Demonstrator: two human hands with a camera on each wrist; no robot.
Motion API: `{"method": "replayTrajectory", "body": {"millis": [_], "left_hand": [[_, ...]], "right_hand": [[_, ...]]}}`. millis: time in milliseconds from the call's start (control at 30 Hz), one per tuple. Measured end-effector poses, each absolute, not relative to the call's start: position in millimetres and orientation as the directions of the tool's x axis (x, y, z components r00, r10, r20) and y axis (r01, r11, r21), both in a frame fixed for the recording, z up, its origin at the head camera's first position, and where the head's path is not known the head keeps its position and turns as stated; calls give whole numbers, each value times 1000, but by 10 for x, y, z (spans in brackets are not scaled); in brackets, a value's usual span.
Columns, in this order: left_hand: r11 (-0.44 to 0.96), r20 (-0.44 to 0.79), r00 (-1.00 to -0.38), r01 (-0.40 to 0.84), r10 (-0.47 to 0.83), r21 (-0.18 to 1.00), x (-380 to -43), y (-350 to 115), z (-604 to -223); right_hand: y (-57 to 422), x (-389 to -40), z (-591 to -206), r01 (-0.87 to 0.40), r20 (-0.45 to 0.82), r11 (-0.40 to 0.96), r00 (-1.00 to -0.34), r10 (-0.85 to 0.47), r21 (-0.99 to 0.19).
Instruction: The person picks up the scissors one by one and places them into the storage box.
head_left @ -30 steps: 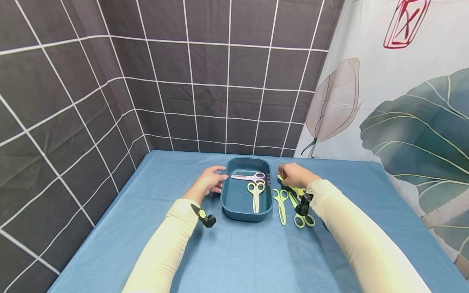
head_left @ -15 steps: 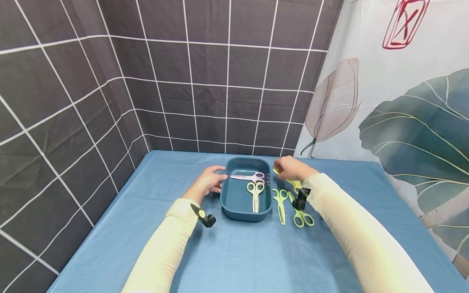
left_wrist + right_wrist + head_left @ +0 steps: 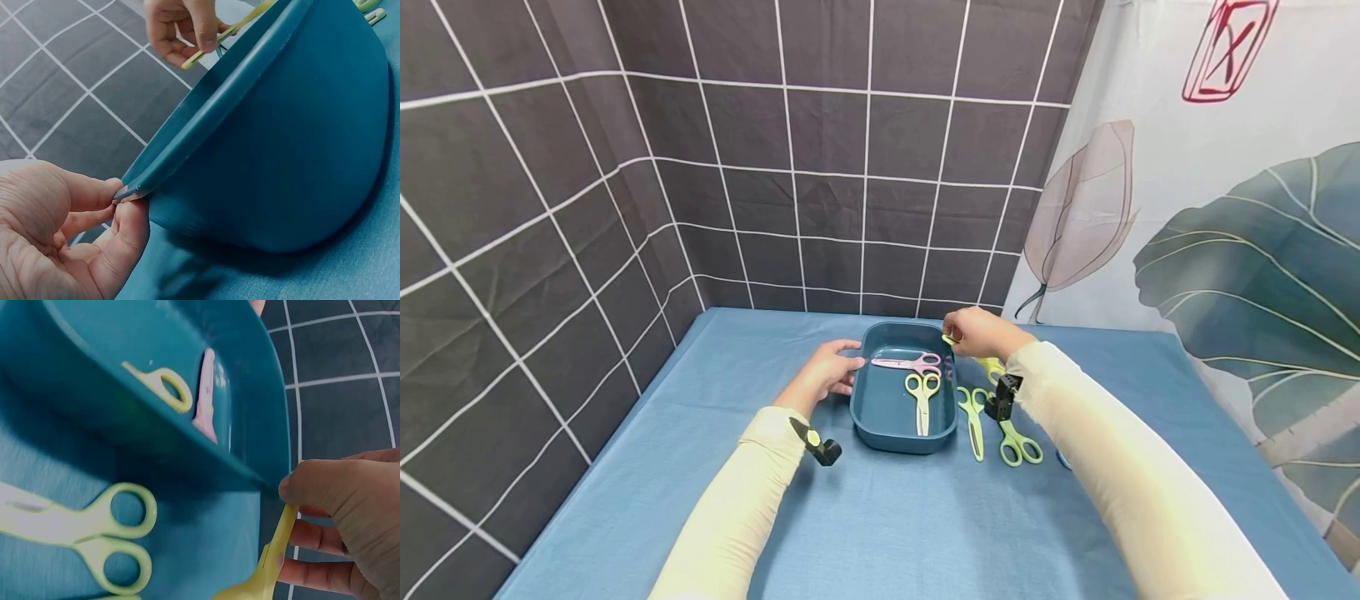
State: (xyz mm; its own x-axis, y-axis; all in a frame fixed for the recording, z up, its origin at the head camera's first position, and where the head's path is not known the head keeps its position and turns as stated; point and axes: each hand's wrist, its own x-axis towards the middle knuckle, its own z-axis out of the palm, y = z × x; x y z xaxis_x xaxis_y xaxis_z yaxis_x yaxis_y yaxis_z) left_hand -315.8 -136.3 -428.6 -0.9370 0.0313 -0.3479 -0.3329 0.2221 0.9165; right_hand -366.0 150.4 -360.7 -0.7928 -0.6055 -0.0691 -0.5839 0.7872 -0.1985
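Observation:
My left hand pinches the left rim of a blue plastic bin between thumb and fingers, plainly seen in the left wrist view. Inside the bin lie lilac-pink scissors and pale yellow scissors. Over the bin's far right rim, my right hand pinches bright yellow scissors by the blade end. Their handles hang back toward the wrist, partly hidden by the sleeve. Green scissors lie just right of the bin, with a second green pair beside them, its blades partly hidden by the wrist camera.
A blue cloth covers the table. Behind it hangs a dark gridded backdrop, with a leaf-print curtain at the right. A small blue curved thing shows beside the right sleeve, mostly hidden.
My right hand has moved left and slightly up to the bin's rim, bringing the yellow scissors along. The left hand and the bin have stayed put.

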Motion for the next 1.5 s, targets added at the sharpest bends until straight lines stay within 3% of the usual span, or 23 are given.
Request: {"method": "replayTrajectory", "body": {"millis": [700, 1500], "left_hand": [[238, -356, -934, -341, 18, 909, -3155, -1364, -4268], [235, -373, -927, -357, 26, 904, -3171, -1373, -4268]], "right_hand": [[939, -3589, -3485, -682, -26, 706, -715, -698, -189], [512, -3493, -3726, -782, -65, 604, -602, -796, -154]]}}
